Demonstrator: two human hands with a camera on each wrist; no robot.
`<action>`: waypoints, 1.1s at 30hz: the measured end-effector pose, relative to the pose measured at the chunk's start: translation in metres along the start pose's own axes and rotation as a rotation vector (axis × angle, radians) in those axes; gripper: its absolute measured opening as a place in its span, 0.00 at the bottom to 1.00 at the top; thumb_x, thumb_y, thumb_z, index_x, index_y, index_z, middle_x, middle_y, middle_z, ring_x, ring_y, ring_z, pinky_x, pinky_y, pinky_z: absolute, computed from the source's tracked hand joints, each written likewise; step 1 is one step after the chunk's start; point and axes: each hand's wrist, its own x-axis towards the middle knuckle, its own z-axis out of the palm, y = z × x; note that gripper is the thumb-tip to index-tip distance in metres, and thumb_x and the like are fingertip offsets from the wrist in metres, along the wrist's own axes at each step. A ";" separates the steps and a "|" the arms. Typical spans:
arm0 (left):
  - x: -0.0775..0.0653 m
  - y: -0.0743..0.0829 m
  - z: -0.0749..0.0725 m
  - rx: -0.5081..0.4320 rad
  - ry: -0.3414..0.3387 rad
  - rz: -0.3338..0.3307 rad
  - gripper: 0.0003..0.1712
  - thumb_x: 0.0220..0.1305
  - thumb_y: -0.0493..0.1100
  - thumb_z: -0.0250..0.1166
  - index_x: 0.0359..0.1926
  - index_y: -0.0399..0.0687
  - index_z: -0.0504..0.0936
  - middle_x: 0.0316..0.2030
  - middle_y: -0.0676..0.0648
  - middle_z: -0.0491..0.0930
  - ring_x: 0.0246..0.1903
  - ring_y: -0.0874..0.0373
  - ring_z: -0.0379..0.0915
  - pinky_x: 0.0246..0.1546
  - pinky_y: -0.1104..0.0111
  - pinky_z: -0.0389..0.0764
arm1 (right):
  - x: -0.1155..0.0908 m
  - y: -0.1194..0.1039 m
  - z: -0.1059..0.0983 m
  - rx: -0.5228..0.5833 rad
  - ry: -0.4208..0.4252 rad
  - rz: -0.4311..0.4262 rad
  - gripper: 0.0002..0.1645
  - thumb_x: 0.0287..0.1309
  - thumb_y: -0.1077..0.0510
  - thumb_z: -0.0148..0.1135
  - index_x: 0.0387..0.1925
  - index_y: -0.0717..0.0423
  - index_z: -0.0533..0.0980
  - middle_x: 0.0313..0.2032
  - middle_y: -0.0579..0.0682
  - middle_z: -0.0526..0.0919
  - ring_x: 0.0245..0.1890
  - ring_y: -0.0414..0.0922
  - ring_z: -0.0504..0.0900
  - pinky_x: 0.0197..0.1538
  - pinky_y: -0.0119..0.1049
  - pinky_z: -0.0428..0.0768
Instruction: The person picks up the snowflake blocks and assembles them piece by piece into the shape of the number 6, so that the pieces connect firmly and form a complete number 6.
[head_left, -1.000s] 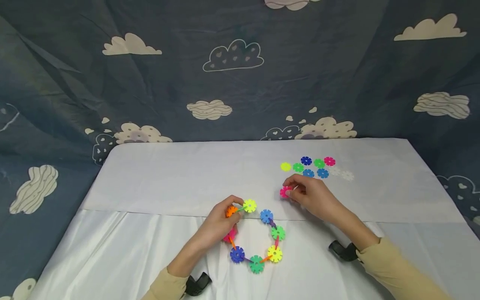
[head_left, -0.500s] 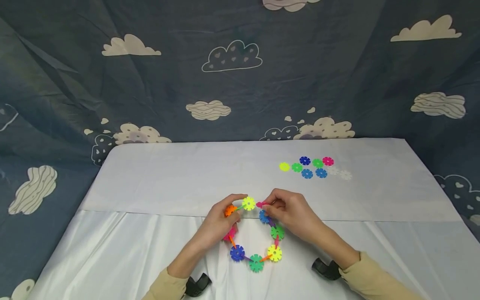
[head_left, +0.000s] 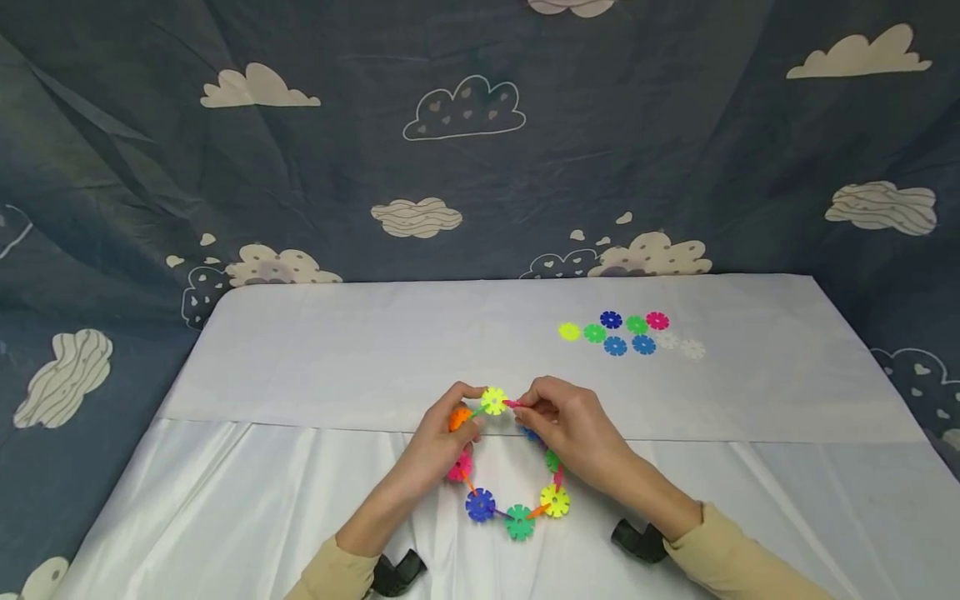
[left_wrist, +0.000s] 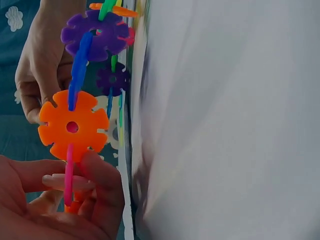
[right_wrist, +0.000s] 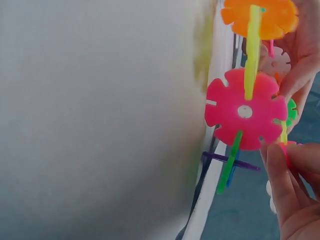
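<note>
A ring-shaped chain of notched plastic discs lies over the white cloth, several of them edge-on. My left hand grips its upper left part around an orange disc, thumb and forefinger near the yellow disc. My right hand pinches a pink disc edge-on, its tip right at the yellow disc's rim. Right fingers partly cover a blue disc at the chain's other end. In the left wrist view an orange disc stands above the fingertips. The right wrist view shows a pink disc beside the pinching fingers.
Loose discs lie towards the back right of the table, among them a yellow disc, a dark blue disc, a pink disc and pale discs. A cloud-patterned curtain hangs behind.
My right hand has brought the pink disc left and down from near the loose discs to the yellow disc's edge. My left hand keeps its grip; the chain has shifted slightly.
</note>
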 end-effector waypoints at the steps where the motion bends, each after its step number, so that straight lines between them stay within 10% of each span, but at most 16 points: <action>1: 0.000 0.000 0.000 -0.004 0.001 -0.002 0.18 0.71 0.34 0.56 0.59 0.48 0.74 0.29 0.44 0.73 0.24 0.55 0.67 0.28 0.70 0.69 | 0.000 0.000 0.000 -0.001 -0.002 -0.003 0.10 0.53 0.69 0.71 0.32 0.54 0.79 0.33 0.42 0.81 0.30 0.34 0.81 0.35 0.29 0.82; 17: 0.000 0.000 0.000 -0.073 -0.079 -0.096 0.25 0.71 0.40 0.57 0.67 0.54 0.67 0.28 0.44 0.74 0.23 0.55 0.72 0.32 0.66 0.73 | 0.004 0.001 -0.004 0.008 -0.042 0.025 0.12 0.53 0.68 0.71 0.34 0.48 0.80 0.33 0.38 0.83 0.31 0.38 0.81 0.35 0.32 0.82; 27: -0.001 0.000 0.002 -0.098 -0.087 -0.091 0.08 0.72 0.43 0.57 0.45 0.43 0.73 0.32 0.38 0.78 0.23 0.53 0.74 0.32 0.68 0.73 | 0.004 0.007 -0.021 -0.037 -0.289 0.151 0.16 0.60 0.51 0.69 0.51 0.43 0.82 0.49 0.35 0.81 0.54 0.41 0.75 0.57 0.49 0.75; 33: -0.001 -0.001 0.004 -0.110 -0.059 -0.150 0.09 0.72 0.43 0.58 0.43 0.41 0.71 0.33 0.40 0.78 0.21 0.55 0.74 0.19 0.72 0.70 | 0.000 0.015 -0.019 -0.140 -0.389 0.213 0.16 0.63 0.52 0.65 0.51 0.53 0.81 0.36 0.41 0.81 0.37 0.41 0.75 0.40 0.37 0.77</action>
